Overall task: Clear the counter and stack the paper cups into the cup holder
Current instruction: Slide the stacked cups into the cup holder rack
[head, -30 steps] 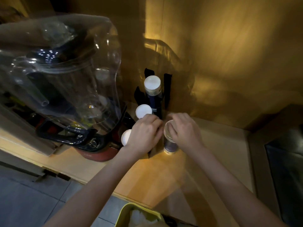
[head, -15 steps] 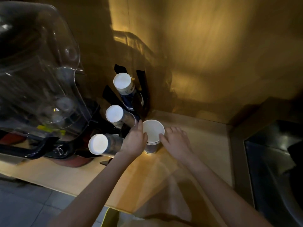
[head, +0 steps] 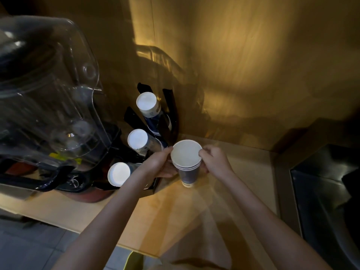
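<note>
Paper cups: a short nested stack (head: 188, 162), mouth up, was held just above the wooden counter (head: 169, 215), right beside the black cup holder (head: 171, 112).
Left hand: the left hand (head: 158, 164) was half-closed around the stack's left side, thumb up near the rim and fingers under the wall.
Right hand: the right hand (head: 213, 161) pinched the top rim from the right, fingertips curled onto the lip.
Cup holder: three slots already carried stacks lying bottom-out, their white bases (head: 146, 101) facing the camera.
Handling: probably very light, with thin walls that would dent under a hard squeeze; the nested cups could slip apart.
Where to hold: likely the rolled rims and the lower wall together, gently.
Neighbour: a clear blender jug (head: 48, 98) stood close on the left.
</note>
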{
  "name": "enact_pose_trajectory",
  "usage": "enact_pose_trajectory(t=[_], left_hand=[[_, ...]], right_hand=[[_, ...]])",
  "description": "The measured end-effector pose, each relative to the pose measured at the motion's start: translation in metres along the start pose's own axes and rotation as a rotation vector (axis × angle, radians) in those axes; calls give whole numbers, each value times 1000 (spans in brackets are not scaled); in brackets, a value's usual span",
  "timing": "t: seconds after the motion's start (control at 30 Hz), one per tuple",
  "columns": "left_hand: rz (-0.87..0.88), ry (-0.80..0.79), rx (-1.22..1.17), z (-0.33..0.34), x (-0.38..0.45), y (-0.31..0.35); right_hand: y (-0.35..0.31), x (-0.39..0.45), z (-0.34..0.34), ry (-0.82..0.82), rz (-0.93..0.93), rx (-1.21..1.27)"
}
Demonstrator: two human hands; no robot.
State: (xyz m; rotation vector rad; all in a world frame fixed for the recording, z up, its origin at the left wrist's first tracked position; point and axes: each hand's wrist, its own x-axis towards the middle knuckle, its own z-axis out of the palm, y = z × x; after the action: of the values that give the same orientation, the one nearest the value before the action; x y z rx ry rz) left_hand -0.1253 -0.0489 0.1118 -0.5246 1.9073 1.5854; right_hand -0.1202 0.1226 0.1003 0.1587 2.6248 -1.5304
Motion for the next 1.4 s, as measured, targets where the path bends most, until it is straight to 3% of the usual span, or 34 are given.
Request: enact_pose_trajectory(t=[0.1,0.2,0.27,0.37,0.5,0.7,0.83,1.0,1.27,1.4], left_hand=[[-125,-173,-217,-5,-5,10],[-185,-406,-626,-11,-15,19],[-136,-522,-779,-13,-24,25],[-1,-600,-811,-13,-41,35],[172,-529,-725,-18,-56,45],[587,-197,-451,-38,-57,45],[818,-35,-225,-47,-63,44],[1001,182,103,-53,-69,46],[1036,186,332,-83,-80,68],[1122,328,447,-94,-95,93]], right_hand=[[-19,0,-12,86,-125,17],[-41,-5,-24,159,-245,80],[-50,-14,-27,170,-366,109],[-53,-27,-23,164,-519,64],[-55,-35,-21,119,-537,155],[-68,-23,-15,46,-415,312],[-89,-13,-10,-152,-319,275],[-111,-9,7,-323,-369,251],[-127,23,25,-74,-459,213],[-130,49,37,-14,-433,114]])
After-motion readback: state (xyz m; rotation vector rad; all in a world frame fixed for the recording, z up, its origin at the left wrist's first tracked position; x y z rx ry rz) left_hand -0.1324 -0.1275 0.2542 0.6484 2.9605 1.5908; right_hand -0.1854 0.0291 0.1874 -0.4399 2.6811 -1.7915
